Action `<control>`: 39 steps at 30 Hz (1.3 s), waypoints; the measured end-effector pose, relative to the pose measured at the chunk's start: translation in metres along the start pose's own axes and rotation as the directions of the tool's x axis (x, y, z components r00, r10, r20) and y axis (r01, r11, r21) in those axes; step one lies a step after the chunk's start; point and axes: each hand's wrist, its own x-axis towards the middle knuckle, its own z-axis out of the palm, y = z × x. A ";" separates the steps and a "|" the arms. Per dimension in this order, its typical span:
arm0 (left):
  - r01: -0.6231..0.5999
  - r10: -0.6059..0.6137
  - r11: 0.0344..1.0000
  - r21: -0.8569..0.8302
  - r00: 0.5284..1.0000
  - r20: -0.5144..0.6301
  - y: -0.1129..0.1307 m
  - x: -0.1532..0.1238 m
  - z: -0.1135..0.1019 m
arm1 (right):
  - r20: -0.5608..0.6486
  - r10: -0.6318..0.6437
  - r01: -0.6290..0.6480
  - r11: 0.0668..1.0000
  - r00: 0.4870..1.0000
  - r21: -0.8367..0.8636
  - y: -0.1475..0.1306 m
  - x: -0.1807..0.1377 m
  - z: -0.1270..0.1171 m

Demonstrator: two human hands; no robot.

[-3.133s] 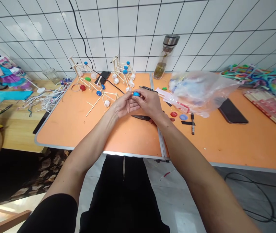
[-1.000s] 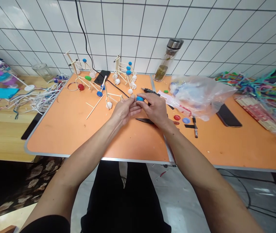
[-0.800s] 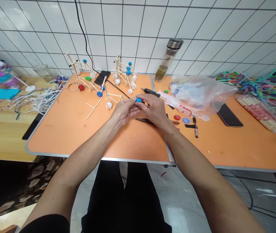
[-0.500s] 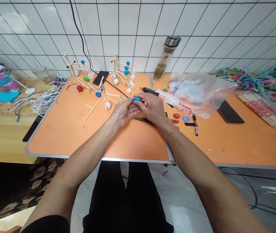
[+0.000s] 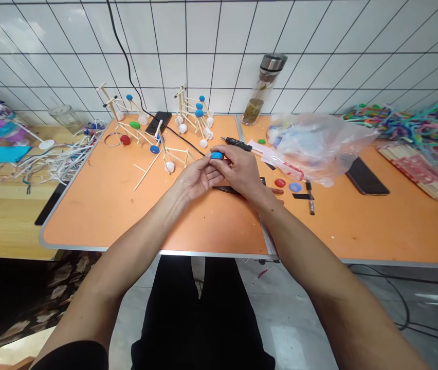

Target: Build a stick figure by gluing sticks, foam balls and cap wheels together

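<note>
Between my two hands is a small rounded blue lump that looks like modelling clay (image 5: 216, 155). My left hand (image 5: 199, 178) is palm up, its thumb and fingertips at the lump's left side. From the right, my right hand (image 5: 240, 168) pinches the same lump with thumb and forefinger; its other fingers are partly hidden. Just left of my hands stands a small stick frame (image 5: 170, 152) with a white ball at its foot. Larger stick models with coloured balls, one at the left (image 5: 126, 121) and one at the back (image 5: 191, 114), stand beyond it.
A glass bottle (image 5: 256, 97) stands by the tiled wall, near a plastic bag (image 5: 311, 144). A utility knife (image 5: 238, 144) lies behind my right hand. Red (image 5: 279, 183) and blue discs (image 5: 295, 187), a pen (image 5: 310, 199) and a phone (image 5: 367, 177) are to the right.
The blue lump shows a little more between my fingertips. Both hands stay nearly in place, and the view has shifted very slightly.
</note>
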 end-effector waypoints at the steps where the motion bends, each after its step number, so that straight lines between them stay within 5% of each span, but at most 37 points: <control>1: -0.001 0.001 1.000 0.005 1.000 -0.005 0.000 0.000 0.000 | 0.002 -0.010 0.010 1.000 1.000 -0.008 0.001 0.000 0.000; 15: -0.170 0.176 0.974 0.151 0.984 -0.026 -0.004 0.006 -0.005 | 0.033 -0.028 0.030 0.999 0.999 -0.046 0.005 0.000 0.000; 24: -0.202 0.193 0.964 0.173 0.979 0.071 -0.008 0.009 -0.011 | 0.039 -0.030 0.033 0.997 0.999 -0.066 0.002 0.000 -0.002; 39: -0.141 0.143 0.988 0.068 0.989 -0.027 -0.002 0.006 -0.003 | -0.026 0.079 -0.074 0.984 0.997 0.162 0.001 0.000 0.003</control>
